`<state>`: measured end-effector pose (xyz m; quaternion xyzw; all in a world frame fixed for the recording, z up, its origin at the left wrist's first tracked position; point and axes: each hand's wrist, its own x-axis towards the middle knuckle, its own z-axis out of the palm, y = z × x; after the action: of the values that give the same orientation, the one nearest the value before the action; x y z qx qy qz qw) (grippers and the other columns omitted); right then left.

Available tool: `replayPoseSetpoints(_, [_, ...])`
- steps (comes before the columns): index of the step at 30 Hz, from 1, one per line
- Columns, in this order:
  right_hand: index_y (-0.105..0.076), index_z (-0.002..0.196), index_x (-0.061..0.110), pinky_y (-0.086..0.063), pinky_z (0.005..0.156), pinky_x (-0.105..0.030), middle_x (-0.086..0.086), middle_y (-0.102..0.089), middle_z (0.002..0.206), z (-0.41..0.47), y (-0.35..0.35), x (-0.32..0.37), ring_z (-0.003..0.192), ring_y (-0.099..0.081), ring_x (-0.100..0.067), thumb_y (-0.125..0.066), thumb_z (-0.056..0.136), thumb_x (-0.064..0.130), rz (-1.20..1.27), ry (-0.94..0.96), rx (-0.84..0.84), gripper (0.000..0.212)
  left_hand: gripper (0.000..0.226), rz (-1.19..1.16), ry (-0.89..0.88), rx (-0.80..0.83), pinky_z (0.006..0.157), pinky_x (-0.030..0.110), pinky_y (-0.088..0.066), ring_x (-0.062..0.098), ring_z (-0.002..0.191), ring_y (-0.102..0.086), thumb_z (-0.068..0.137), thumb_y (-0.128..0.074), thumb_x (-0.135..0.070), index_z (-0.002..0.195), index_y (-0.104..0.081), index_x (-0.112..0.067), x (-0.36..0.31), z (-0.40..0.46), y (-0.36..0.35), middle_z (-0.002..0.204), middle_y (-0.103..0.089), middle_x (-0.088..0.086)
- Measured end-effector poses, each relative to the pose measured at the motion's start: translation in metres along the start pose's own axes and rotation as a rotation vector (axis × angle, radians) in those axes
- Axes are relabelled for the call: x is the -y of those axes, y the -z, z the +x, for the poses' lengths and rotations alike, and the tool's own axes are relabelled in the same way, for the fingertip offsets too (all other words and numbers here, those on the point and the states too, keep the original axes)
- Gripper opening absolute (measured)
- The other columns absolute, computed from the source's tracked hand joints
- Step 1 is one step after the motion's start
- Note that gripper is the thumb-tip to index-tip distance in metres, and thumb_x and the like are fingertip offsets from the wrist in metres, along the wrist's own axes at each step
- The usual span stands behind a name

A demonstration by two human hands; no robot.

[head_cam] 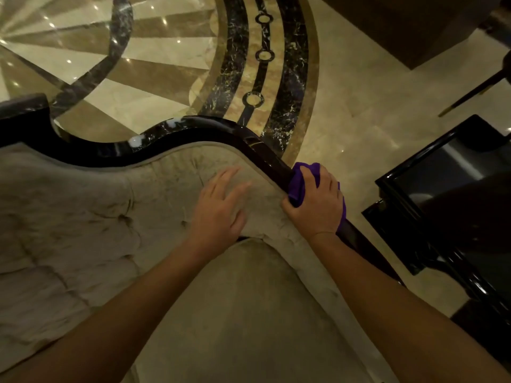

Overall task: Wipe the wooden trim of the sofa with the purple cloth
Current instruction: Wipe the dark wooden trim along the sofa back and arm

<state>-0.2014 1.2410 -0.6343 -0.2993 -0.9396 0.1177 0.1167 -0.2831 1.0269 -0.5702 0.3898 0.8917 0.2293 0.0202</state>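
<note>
Head view: right hand (318,201) clenched around the purple cloth (300,183), which is wrapped over the glossy black trim (210,128) on the sofa's right slope, beside the cushion (83,205). Left hand (221,208) lies flat on the cushion, fingers spread, gripping nothing. The cloth looks light, soft and bunched, so it likely conforms to the rail if gripped around it. The trim seems stiff, slick and curved; lacquer probably marks easily. A side table (448,189) stands near.

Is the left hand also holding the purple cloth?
No, the left hand rests open on the upholstery; only the right hand grips the purple cloth.
</note>
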Motion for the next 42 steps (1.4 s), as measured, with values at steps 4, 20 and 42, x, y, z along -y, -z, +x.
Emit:
replayPoseSetpoints(4, [-0.044,0.149,0.027,-0.047,0.105,-0.053,-0.014,-0.045,0.153,0.011,-0.005,0.012,0.138,-0.045,-0.038,-0.054,0.085,0.067,0.065,0.016,-0.036,0.077,0.054,0.099,0.104,-0.100,0.118,0.062,-0.035,0.043,0.153,-0.031,0.088,-0.063,-0.017,0.140,-0.061,-0.005,0.052,-0.029,0.026,0.160,-0.041,0.024])
replayPoseSetpoints(20, [-0.047,0.143,0.021,-0.047,0.102,-0.057,-0.021,-0.047,0.149,0.027,-0.014,0.024,0.132,-0.047,-0.044,-0.044,0.095,0.055,0.195,-0.021,-0.087,0.059,0.055,0.845,0.168,0.200,0.111,0.058,-0.034,0.042,0.155,-0.025,0.099,-0.044,-0.043,0.139,-0.057,-0.008,0.116,-0.027,0.158,0.162,-0.037,0.027])
replayPoseSetpoints(42, [-0.038,0.158,0.009,-0.041,0.114,-0.055,-0.021,-0.047,0.156,0.086,-0.010,0.120,0.142,-0.045,-0.040,-0.045,0.108,0.043,0.339,0.089,-0.163,0.061,0.054,0.767,-0.002,0.275,0.116,0.054,-0.034,0.039,0.156,-0.028,0.095,-0.058,-0.040,0.142,-0.058,-0.014,0.126,-0.035,0.180,0.162,-0.041,0.020])
